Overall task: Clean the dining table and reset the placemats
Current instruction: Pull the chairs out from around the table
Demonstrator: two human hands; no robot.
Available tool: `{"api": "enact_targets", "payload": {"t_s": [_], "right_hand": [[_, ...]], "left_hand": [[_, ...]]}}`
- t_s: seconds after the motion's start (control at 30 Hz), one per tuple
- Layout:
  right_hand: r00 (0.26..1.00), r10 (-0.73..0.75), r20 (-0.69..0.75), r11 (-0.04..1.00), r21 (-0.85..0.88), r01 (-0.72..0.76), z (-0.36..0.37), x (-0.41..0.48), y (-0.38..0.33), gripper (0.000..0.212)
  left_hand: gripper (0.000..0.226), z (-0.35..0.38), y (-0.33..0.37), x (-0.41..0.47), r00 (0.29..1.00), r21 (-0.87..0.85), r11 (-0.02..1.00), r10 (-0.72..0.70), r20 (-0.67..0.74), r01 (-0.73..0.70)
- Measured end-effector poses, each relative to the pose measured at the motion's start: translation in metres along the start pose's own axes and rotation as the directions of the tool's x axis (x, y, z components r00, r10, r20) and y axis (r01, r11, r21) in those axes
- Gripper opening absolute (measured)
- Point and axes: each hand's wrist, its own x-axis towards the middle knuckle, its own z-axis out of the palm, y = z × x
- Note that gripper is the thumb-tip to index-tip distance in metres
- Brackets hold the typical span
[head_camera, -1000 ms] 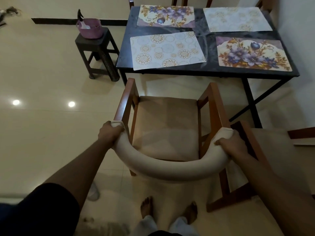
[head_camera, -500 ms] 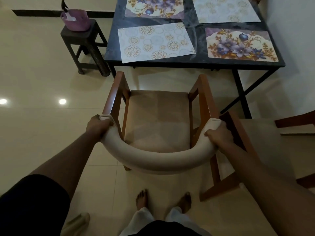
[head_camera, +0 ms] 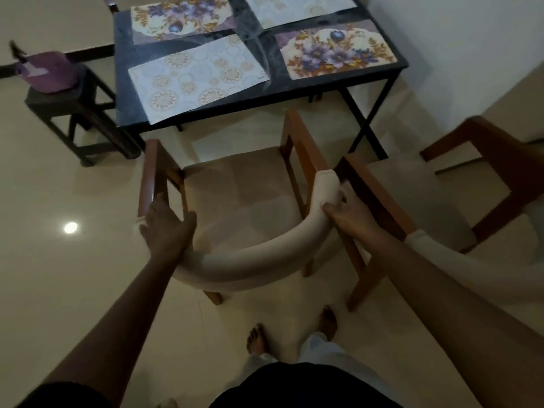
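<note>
Placemats (head_camera: pixel 197 81): far pair cropped; right hand (head_camera: pixel 350 216), blurred, grips chair (head_camera: pixel 235 187).

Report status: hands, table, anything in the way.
Right hand grips chair backrest; left hand on its other end, grip unclear. Four placemats laid on table. Second chair close beside right hand.

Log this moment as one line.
left hand on chair back | right hand grips chair back | four placemats on table
</note>
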Motion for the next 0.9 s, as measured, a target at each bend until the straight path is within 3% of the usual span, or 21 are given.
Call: {"api": "enact_targets", "payload": {"t_s": [0.2,0.43,0.63,0.77,0.9], "right_hand": [[0.994,-0.018,-0.109,0.997,0.074,0.026,-0.062,-0.042,0.048,0.064],[0.979,-0.033,-0.200,0.999,0.029,0.039,-0.164,-0.068,0.128,0.059],[0.974,-0.055,-0.218,0.998,-0.016,0.052,-0.258,-0.077,0.195,0.057],[0.973,-0.050,-0.225,0.999,-0.032,0.044,-0.316,-0.077,0.228,0.058],[0.968,-0.046,-0.248,0.994,-0.108,0.019,-0.362,-0.061,0.247,0.059]], "left_hand": [[0.063,0.046,0.085,-0.111,0.928,-0.254,0.928,0.324,0.183,-0.273],[0.051,0.095,0.163,-0.203,0.848,-0.442,0.832,0.471,0.244,-0.335],[0.054,0.151,0.220,-0.276,0.878,-0.500,0.848,0.367,0.308,-0.179],[0.076,0.185,0.249,-0.314,0.872,-0.459,0.884,0.290,0.393,-0.087],[0.068,0.216,0.274,-0.331,0.879,-0.422,0.906,0.229,0.418,-0.036]]}}
